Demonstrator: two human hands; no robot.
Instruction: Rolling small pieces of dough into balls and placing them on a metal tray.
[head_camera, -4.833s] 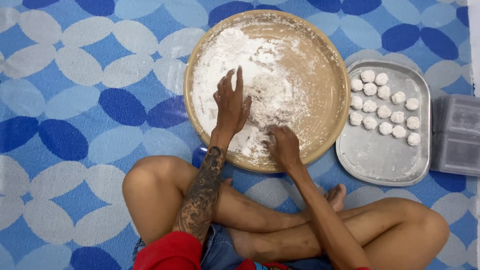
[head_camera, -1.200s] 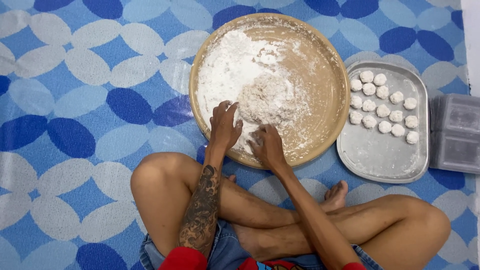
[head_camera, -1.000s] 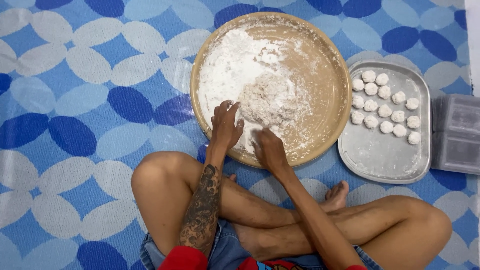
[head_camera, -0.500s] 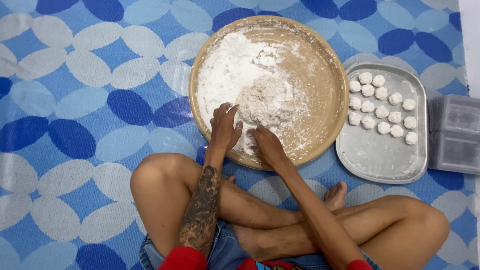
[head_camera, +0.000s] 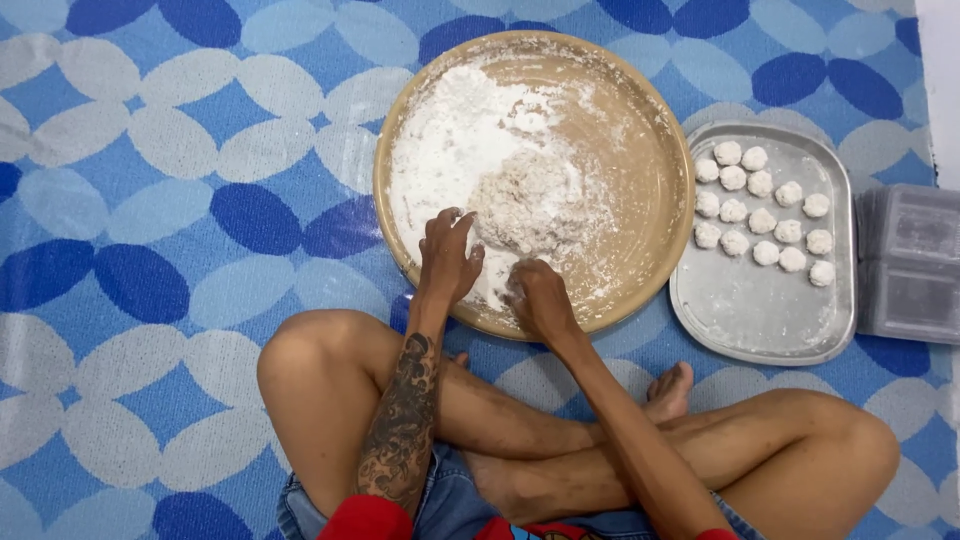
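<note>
Head view looks straight down on us sitting cross-legged on a blue and white patterned floor mat (head_camera: 150, 200). A round tan tray (head_camera: 660, 150) lies on the mat just beyond our knees, dusted with white flour (head_camera: 450, 140) over its left half. A crumbly lump of dough (head_camera: 525, 205) sits near the tray's middle.

Our left hand (head_camera: 447, 258) rests at the tray's near edge, fingers loosely spread and touching the flour just left of the lump, gripping nothing. Our right hand (head_camera: 538, 298) is curled knuckles-up at the near rim, pressed into the floured dough; whether it closes on a pinch of it we cannot tell.

We judge the step in hand to be gathering and kneading the loose mix into one mass. It looks dry and ragged, so any further working calls for both palms drawing flour in from the left side and pressing it together without pushing powder over the rim.

Touching the tray's right edge lies a rounded rectangular metal pan (head_camera: 760, 320), with small white dough balls (head_camera: 765, 215) in rows across its far half and its near half bare. At the mat's right edge sits a grey translucent plastic box (head_camera: 910, 265); we see no label on it.
</note>
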